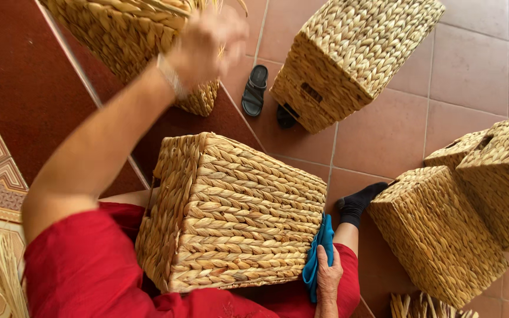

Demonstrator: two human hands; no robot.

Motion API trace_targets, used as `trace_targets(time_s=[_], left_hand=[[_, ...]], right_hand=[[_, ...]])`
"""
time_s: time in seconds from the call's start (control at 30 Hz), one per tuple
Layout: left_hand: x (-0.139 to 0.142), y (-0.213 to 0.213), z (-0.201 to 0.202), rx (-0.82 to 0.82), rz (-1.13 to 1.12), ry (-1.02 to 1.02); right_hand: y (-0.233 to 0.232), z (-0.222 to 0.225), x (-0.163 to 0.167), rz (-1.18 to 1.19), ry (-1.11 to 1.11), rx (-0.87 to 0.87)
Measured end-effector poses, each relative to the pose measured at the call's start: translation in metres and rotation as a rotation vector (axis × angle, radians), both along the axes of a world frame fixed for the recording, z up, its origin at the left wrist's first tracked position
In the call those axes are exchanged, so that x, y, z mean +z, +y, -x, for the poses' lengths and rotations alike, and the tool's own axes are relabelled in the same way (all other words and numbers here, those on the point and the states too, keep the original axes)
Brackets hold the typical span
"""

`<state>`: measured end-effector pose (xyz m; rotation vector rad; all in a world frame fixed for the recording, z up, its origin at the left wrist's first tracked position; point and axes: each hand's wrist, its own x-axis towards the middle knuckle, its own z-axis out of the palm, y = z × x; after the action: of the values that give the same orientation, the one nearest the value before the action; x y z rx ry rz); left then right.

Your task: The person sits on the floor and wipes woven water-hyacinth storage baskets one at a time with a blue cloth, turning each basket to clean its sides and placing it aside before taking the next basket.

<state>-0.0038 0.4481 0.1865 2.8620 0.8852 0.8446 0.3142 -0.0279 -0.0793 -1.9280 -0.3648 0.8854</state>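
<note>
In the head view, we look down on a person in red clothing seated on a tiled floor [472,65], with a square woven basket [237,212] of braided straw-coloured fibre resting on its side in the lap. The right hand [329,277] lies against the basket's lower right edge, fingers curled around a blue cloth [319,253] pressed between palm and weave. The left hand [207,44] is raised high toward the top of the frame, blurred, so we cannot tell how far it is open; thin pale strands [222,9] show just beside its fingers. Behind that hand stands another woven basket [131,41] on a dark red mat [25,82]. More baskets of the same weave ring the person: one [354,53] tilted at upper right, one [437,235] near the foot in a black sock [357,203], and one [502,176] at the right edge. A black sandal [255,89] lies on the tiles.
</note>
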Motion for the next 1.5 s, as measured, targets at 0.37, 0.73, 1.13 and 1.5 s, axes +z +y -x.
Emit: trace_targets(time_s=[0.37,0.73,1.13,1.5], left_hand=[[-0.081,-0.323,0.102,0.364,0.701,-0.393],[-0.088,-0.333,0.065,0.541,0.688,-0.222],[-0.114,-0.337,0.088,0.487,0.552,-0.326],[-0.107,-0.327,0.088,0.491,0.691,-0.357]], right_hand=[[0.012,0.005,0.011,0.089,-0.621,0.183],[0.066,0.098,0.121,-0.259,-0.626,0.402],[0.113,0.168,0.186,-0.437,-0.893,0.678],[0.062,0.004,0.033,0.373,-0.73,0.208]])
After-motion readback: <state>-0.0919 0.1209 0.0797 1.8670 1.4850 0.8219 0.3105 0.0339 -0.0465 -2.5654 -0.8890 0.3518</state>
